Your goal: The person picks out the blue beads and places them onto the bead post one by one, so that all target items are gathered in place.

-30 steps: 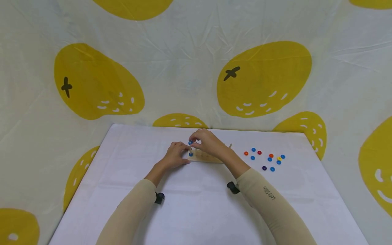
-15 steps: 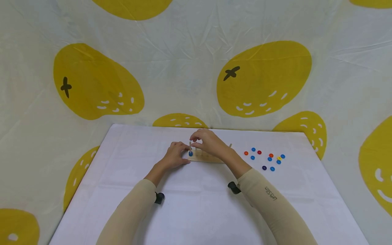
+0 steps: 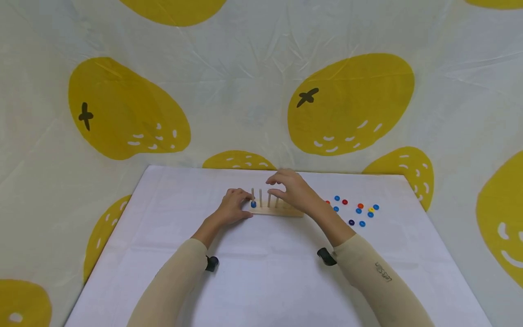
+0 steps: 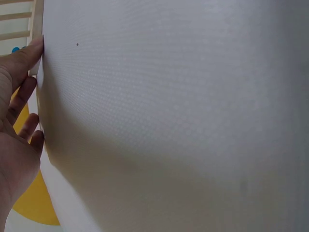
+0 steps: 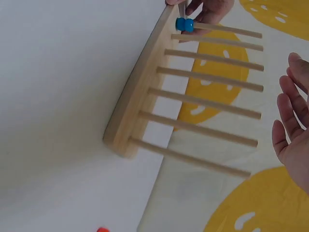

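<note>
A wooden peg board (image 3: 278,211) with a row of several upright pegs stands towards the back of the table. Two blue beads (image 5: 184,24) sit together at the foot of its leftmost peg. My left hand (image 3: 233,208) holds the board's left end, thumb at the front and fingers round the far side. In the left wrist view that thumb (image 4: 30,54) lies against the wooden edge. My right hand (image 3: 297,191) is above the board's right half, fingers apart and loosely bent, holding nothing. It hides some of the right-hand pegs in the head view, while the right wrist view shows them bare.
Right of the board lie several loose beads: blue ones (image 3: 362,224), a red one (image 3: 345,202), an orange one (image 3: 360,206), a yellow one (image 3: 371,210) and a dark purple one (image 3: 352,222). A white cloth covers the table (image 3: 261,277). Behind it hangs a patterned curtain (image 3: 245,104).
My right hand has let go of a blue bead, which dropped down the leftmost peg onto the other blue one. Then the hand moved right. My left hand has stayed put.
</note>
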{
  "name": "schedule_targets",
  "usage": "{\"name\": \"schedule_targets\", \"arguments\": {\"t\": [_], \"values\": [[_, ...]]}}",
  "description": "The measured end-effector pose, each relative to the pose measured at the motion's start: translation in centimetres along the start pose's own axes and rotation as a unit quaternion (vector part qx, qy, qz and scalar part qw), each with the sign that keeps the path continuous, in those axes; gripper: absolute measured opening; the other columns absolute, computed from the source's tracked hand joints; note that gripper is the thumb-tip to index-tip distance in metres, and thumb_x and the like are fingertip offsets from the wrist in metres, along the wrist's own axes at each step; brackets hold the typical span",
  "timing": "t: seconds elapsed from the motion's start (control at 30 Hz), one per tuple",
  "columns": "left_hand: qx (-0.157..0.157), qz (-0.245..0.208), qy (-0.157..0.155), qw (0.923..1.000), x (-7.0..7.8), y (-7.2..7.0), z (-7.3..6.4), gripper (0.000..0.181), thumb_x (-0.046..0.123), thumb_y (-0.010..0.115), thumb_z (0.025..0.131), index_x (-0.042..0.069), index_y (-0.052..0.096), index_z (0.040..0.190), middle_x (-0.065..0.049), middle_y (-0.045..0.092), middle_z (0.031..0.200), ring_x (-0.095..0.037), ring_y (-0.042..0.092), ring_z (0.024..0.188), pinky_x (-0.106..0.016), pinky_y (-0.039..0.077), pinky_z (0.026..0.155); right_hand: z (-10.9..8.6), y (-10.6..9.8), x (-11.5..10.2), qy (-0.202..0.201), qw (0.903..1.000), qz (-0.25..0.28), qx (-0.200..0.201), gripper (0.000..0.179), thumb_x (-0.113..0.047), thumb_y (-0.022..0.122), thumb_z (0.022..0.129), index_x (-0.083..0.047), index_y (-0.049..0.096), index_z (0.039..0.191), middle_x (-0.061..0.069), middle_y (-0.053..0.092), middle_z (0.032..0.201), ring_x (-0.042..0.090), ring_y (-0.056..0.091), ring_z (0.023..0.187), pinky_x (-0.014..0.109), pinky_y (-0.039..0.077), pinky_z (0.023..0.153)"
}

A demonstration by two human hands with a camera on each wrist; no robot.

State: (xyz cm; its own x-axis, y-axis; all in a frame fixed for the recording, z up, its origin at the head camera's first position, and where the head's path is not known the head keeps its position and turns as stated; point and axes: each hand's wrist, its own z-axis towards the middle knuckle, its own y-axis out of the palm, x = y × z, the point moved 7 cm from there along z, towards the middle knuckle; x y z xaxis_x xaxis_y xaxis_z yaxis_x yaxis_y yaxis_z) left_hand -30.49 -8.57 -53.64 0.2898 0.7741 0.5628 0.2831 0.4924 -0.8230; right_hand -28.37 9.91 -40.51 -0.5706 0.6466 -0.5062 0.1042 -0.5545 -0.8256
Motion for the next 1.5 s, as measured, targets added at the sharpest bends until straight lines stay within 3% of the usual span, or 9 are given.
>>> {"name": "schedule_targets", "arguments": {"t": [0.17,0.43,0.67,0.87,1.1,1.5], "values": [[-0.002,-0.001,0.000,1.0000,0.0,-0.1,0.0,0.052,0.026,0.089,0.082,0.014,0.069,0.128,-0.006,0.064,0.132,-0.032,0.041,0.138,-0.052,0.032,0.120,-2.1,-1.6,0.9,0.007,0.9997,-0.003,0.025,0.024,-0.018,0.080,0.092,-0.012,0.074,0.114,0.005,0.073,0.109,0.021,0.062,0.104,0.042,0.056,0.094],[-0.002,-0.001,0.002,1.0000,0.3,-0.2,-0.2,0.053,0.025,0.089,0.081,0.012,0.069,0.129,-0.007,0.064,0.131,-0.033,0.041,0.138,-0.053,0.032,0.120,-6.1,-4.3,2.8,-0.018,0.9952,-0.021,0.094,0.030,-0.011,0.084,0.085,-0.010,0.074,0.113,0.003,0.072,0.109,0.021,0.064,0.100,0.041,0.058,0.084],[0.003,-0.002,0.006,1.0000,0.5,-0.4,-0.1,0.052,0.025,0.089,0.081,0.013,0.069,0.127,-0.006,0.064,0.131,-0.034,0.042,0.137,-0.053,0.033,0.119,-9.8,-6.5,5.7,0.008,0.9919,-0.048,0.118,0.037,-0.012,0.087,0.082,-0.006,0.072,0.116,0.005,0.072,0.111,0.023,0.067,0.099,0.041,0.058,0.083],[0.002,-0.001,0.002,1.0000,0.5,-0.4,-0.1,0.053,0.025,0.090,0.081,0.013,0.069,0.128,-0.006,0.064,0.130,-0.033,0.042,0.138,-0.053,0.033,0.119,-12.9,-7.4,8.9,0.072,0.9905,-0.065,0.097,0.045,-0.012,0.086,0.083,-0.005,0.068,0.123,0.009,0.072,0.112,0.026,0.068,0.099,0.048,0.060,0.082],[-0.005,-0.003,-0.006,1.0000,0.3,-0.2,-0.1,0.053,0.026,0.089,0.082,0.013,0.069,0.130,-0.005,0.064,0.131,-0.032,0.040,0.139,-0.051,0.032,0.121,-16.2,-7.7,12.3,0.141,0.9858,-0.065,0.064,0.035,-0.014,0.082,0.089,-0.006,0.070,0.121,0.010,0.073,0.110,0.027,0.066,0.100,0.049,0.059,0.084],[-0.002,-0.009,-0.006,0.9999,0.1,-0.1,-0.2,0.054,0.025,0.089,0.081,0.012,0.069,0.130,-0.006,0.064,0.133,-0.032,0.041,0.139,-0.051,0.033,0.120,-20.8,-6.5,16.7,0.243,0.9690,-0.044,-0.015,0.039,-0.021,0.078,0.092,-0.005,0.069,0.127,0.018,0.071,0.119,0.035,0.066,0.103,0.055,0.058,0.089]]}}
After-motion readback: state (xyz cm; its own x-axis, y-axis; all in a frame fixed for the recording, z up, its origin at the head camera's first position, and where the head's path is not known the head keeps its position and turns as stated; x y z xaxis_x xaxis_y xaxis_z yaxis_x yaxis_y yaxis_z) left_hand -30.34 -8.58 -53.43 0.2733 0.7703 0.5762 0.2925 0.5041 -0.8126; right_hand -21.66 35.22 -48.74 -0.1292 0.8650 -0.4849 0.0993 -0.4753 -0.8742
